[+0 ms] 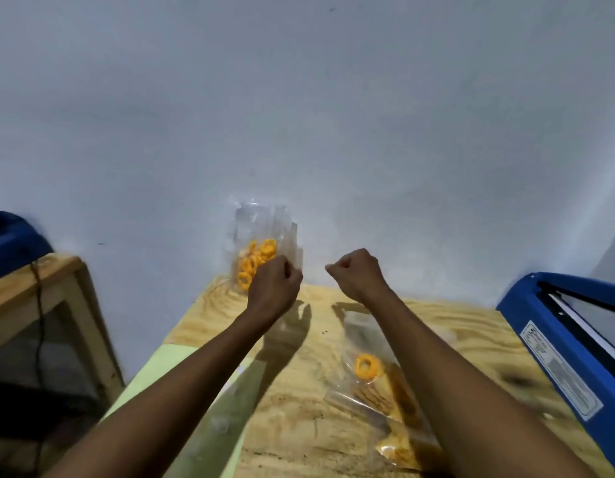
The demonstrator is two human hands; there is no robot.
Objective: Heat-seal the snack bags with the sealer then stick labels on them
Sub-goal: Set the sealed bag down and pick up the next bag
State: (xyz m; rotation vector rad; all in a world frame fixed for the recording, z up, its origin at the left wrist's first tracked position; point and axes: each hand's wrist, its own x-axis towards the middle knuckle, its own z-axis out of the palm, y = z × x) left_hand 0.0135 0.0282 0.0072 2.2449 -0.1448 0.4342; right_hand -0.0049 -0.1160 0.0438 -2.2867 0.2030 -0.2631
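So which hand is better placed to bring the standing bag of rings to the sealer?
Probably the left hand: it is already at the standing bag by the wall, though I cannot tell if it grips it. The right hand is a fist beside it, nearer the blue sealer.

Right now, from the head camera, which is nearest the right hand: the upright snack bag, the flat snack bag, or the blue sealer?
1. Upright snack bag: by the wall, left of the right hand.
2. Flat snack bag: on the table, below it.
3. Blue sealer: far right edge.
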